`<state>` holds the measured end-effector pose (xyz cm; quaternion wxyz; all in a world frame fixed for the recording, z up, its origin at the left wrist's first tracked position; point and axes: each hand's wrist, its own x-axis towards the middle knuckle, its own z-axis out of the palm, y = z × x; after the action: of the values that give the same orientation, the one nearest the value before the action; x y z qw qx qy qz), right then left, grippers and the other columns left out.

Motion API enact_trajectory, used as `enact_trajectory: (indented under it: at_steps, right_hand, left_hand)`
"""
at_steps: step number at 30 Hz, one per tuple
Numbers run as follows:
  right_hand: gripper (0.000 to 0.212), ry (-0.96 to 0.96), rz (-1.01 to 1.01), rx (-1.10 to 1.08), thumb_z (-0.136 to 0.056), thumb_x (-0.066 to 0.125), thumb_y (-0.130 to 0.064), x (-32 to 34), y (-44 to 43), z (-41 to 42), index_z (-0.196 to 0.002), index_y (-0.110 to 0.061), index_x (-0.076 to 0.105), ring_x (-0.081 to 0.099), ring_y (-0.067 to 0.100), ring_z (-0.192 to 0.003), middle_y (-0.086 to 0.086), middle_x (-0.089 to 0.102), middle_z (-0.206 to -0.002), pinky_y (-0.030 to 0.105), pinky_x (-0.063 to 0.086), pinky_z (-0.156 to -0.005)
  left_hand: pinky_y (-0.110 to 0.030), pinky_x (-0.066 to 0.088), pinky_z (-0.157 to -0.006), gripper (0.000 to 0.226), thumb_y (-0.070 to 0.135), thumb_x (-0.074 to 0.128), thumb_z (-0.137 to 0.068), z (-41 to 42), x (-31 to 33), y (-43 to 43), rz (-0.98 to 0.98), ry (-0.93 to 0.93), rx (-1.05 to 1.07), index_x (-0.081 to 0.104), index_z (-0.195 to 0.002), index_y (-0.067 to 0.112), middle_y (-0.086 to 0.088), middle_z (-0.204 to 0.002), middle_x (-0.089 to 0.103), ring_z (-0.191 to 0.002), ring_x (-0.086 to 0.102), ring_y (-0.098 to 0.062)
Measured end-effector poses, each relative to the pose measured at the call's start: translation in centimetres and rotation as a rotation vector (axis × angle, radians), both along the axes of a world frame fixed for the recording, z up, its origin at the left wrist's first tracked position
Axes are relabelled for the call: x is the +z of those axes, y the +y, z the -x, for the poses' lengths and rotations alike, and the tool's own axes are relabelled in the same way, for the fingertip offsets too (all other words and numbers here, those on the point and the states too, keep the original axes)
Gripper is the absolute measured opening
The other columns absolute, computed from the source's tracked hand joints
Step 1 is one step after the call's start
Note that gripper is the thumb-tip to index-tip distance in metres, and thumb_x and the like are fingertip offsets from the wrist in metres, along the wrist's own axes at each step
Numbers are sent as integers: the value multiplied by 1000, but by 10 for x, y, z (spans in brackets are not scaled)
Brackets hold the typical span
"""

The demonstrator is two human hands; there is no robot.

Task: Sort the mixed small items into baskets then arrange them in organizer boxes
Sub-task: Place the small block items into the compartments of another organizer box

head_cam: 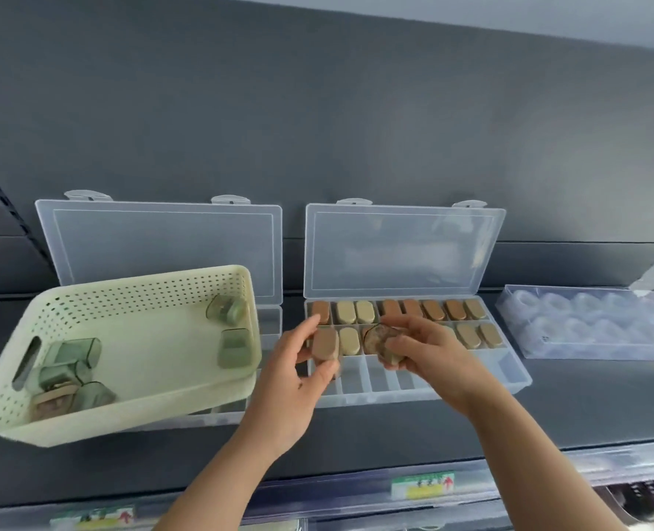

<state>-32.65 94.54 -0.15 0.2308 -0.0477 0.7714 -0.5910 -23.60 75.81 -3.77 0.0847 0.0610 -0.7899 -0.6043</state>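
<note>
1. Head view, the box under the hands: clear plastic organizer box [413,385] lies straight beneath both hands with its lid [402,251] propped up against the grey wall beyond them. The row of cells farthest from the hands is full of tan and gold oval tins [394,320]; the middle row is mostly filled; the row nearest the wrists looks bare.

2. Head view, the hands: the left hand [298,381] is curled around one pinkish-tan oval tin [325,348], thumb on one side and fingers on the other, held over the left end of the middle row. The right hand [425,350] is cupped around a small clutch of tins [384,344]; how many I cannot tell, as the fingers blur them.

3. Head view, to the left of the left hand: a cream perforated basket [126,412] sits tilted on a second open organizer box [218,415]. Greenish translucent cases [72,358] lie scattered in it, apart from the tan stock.

4. Head view, right of the right hand: a clear tray [593,323] of pale round pieces rests on the shelf [394,438].

5. Step in hand, as I judge it: sorting appears done and the arranging of tan tins is well along.

6. Next move, likely: set the left-hand tin upright into an open cell, matching its neighbours, then feed from the right-hand clutch one at a time.
</note>
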Motion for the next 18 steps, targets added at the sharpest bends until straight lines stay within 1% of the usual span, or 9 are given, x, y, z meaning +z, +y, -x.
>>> enact_trajectory:
  at_steps: [1,2,3,4,6,9,11,15,18]
  right_hand:
    - [28,11,-28,26,-87,60,-9,-3,5,1,-110,-25,64,69,23,-91,8,68,-107,36,54,-92]
    - [29,22,-48,51,-86,61,-10,-6,9,2,-109,-26,64,68,24,-92,7,67,-108,36,53,-93]
    - [29,39,-58,74,-86,61,-9,-8,11,3,-109,-26,64,68,23,-93,6,66,-108,34,54,-92]
    - [28,56,-62,92,-86,61,-9,-10,14,4,-109,-26,63,67,23,-92,6,65,-107,32,54,-91]
    - [27,76,-49,108,-86,64,-9,-14,16,6,-108,-24,61,68,22,-88,5,66,-102,29,56,-85]
    - [33,89,-88,113,-81,72,-16,-22,18,12,-111,-18,59,70,21,-82,3,68,-99,31,58,-80]
    - [35,109,-133,128,-77,77,-22,-26,17,14,-106,-20,58,69,19,-80,2,69,-98,33,59,-78]
    - [36,275,-309,217,-73,79,-32,-32,12,15,-102,-24,59,65,15,-85,-4,67,-96,27,58,-77]
    - [34,373,-352,291,-75,78,-32,-36,5,14,-103,-30,58,64,12,-85,-7,65,-96,26,58,-75]
  left_hand:
    - [-17,49,-89,55,23,66,-87,2,-8,4,113,-9,25,41,-134,39,23,-124,50,-111,55,3]
    - [-16,49,-89,57,23,68,-85,4,-14,8,200,-11,46,42,-135,36,24,-122,47,-110,54,3]
    - [-19,48,-91,57,22,69,-85,7,-20,11,276,-10,59,44,-134,33,23,-122,46,-110,53,1]
    - [-21,46,-94,55,22,70,-84,10,-23,14,345,-11,72,46,-133,30,22,-122,45,-110,51,-1]
    - [-20,41,-96,53,21,72,-82,15,-30,17,441,-26,99,50,-130,26,20,-121,44,-110,48,-2]
    - [-14,35,-91,52,20,74,-80,18,-35,19,473,-92,118,52,-127,26,16,-120,47,-109,47,-7]
    - [-10,33,-85,51,21,75,-79,20,-34,20,448,-152,121,53,-124,27,12,-119,45,-104,48,-8]
    - [-14,32,-83,50,26,74,-80,21,-31,17,447,-264,83,50,-124,28,11,-117,38,-100,46,-6]
    - [-14,33,-85,52,24,73,-81,21,-31,15,433,-304,56,50,-128,25,10,-118,36,-99,45,-5]
